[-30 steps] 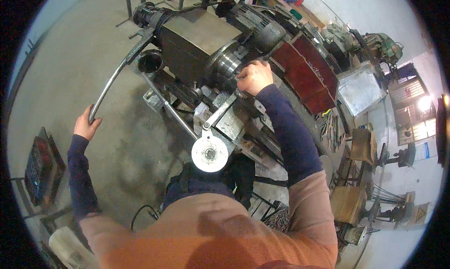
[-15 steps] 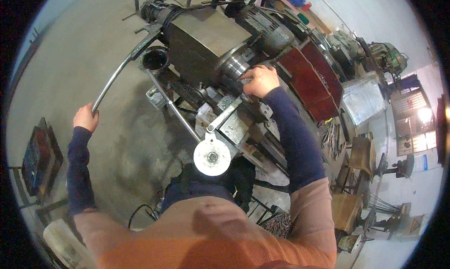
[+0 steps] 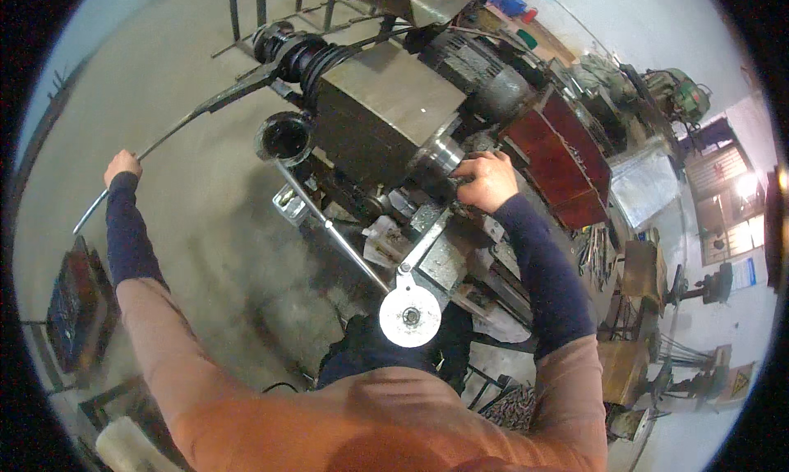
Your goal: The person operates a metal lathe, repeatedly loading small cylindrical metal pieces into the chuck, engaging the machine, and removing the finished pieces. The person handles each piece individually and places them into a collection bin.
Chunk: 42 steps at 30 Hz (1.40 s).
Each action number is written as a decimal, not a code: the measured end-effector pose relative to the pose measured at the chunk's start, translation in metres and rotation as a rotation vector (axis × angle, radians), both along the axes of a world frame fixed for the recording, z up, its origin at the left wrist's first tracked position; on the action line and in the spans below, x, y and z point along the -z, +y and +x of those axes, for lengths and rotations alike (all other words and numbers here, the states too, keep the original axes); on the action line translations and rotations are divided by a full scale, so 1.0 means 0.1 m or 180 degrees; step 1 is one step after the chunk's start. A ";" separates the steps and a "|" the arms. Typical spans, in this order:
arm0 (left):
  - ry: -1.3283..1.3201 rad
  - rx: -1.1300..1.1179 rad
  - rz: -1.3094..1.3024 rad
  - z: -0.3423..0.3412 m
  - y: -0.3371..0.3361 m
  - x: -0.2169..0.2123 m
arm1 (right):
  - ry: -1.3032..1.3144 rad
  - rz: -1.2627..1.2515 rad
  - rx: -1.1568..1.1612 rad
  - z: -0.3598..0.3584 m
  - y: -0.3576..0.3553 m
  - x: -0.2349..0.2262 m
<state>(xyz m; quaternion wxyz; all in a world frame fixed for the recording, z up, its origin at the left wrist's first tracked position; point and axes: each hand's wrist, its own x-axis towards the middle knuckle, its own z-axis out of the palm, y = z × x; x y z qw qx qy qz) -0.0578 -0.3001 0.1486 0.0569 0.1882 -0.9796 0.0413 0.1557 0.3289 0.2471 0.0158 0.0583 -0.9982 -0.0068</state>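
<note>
My left hand (image 3: 123, 166) is closed round a long metal lever (image 3: 168, 132), whose bare end sticks out below my fist. The lever runs up to the pulley end (image 3: 300, 53) of a greasy lathe-like machine with a box-shaped head (image 3: 390, 94). At the other side of the head, my right hand (image 3: 489, 182) has its fingers bent against the end of a shiny round spindle (image 3: 444, 154). Whatever those fingers pinch is hidden by them. Nearer to me, a white round handwheel (image 3: 410, 316) sits on the end of a flat arm (image 3: 427, 246).
A motor (image 3: 481, 73) stands behind the head, beside a dark red cabinet (image 3: 559, 155). A round black-mouthed pipe (image 3: 285, 137) and a slanting rod (image 3: 333, 225) are at the front left. Metal tools (image 3: 593, 254) lie at right. A dark stand (image 3: 78, 307) is at far left.
The lever has swung outward to the left with my left hand on it. Its end now shows past my fist. My right hand stays at the spindle. The whole view has shifted slightly.
</note>
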 end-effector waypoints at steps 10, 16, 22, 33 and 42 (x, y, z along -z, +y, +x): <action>0.2713 0.3028 0.1382 0.69 1.78 0.42 | 0.0483 -0.0368 0.0060 0.18 0.06 0.00; -0.0859 0.1515 0.1227 0.59 2.65 2.33 | 0.1554 -0.0858 0.0020 1.25 0.58 -0.25; -0.0964 0.2581 -0.0126 -0.15 2.16 2.35 | 0.1351 -0.1087 0.1585 2.90 1.50 0.19; -0.0233 0.1351 0.4456 0.53 2.13 1.63 | -0.0896 -0.0046 0.5049 6.48 3.09 1.33; 0.0146 0.0072 0.5822 0.92 3.11 1.09 | -0.0826 0.0255 0.5633 6.59 2.74 1.62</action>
